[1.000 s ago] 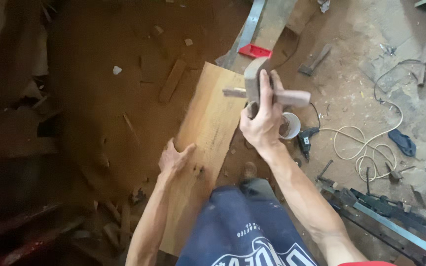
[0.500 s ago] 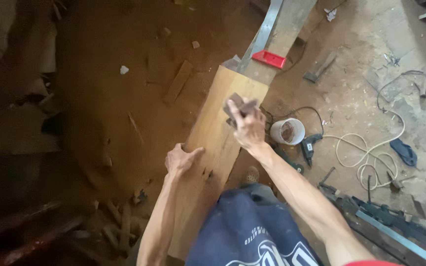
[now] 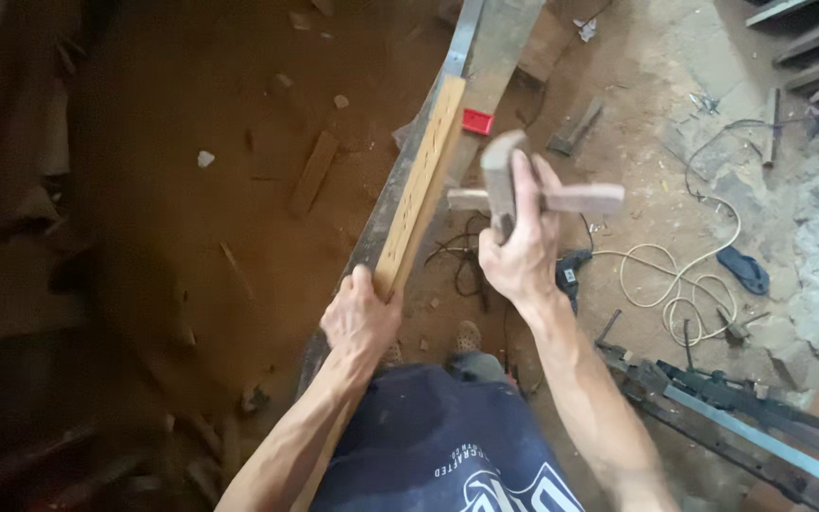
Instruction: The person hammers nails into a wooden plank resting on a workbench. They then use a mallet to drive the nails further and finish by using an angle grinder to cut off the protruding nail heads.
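My left hand [image 3: 360, 318] grips a long wooden plank [image 3: 424, 185] that is tipped up on its edge, so I see its narrow side. The plank runs from my lap away toward the top middle. My right hand [image 3: 521, 251] is raised to the right of the plank and is closed around a wooden hand plane [image 3: 502, 175], a block with a cross handle [image 3: 571, 198] sticking out both sides. The plane is off the wood, held in the air.
A metal rail [image 3: 462, 43] and a red piece [image 3: 477, 121] lie beyond the plank. A power drill [image 3: 575, 270], a coiled white cable [image 3: 680, 284], a blue sandal [image 3: 746, 271] and clamps [image 3: 713, 403] lie on the dirt floor at right. Sawdust and wood scraps [image 3: 313, 173] cover the left.
The plank lay flat under my left hand; now it stands on its edge. My right hand lifted the plane off the board and up to the right.
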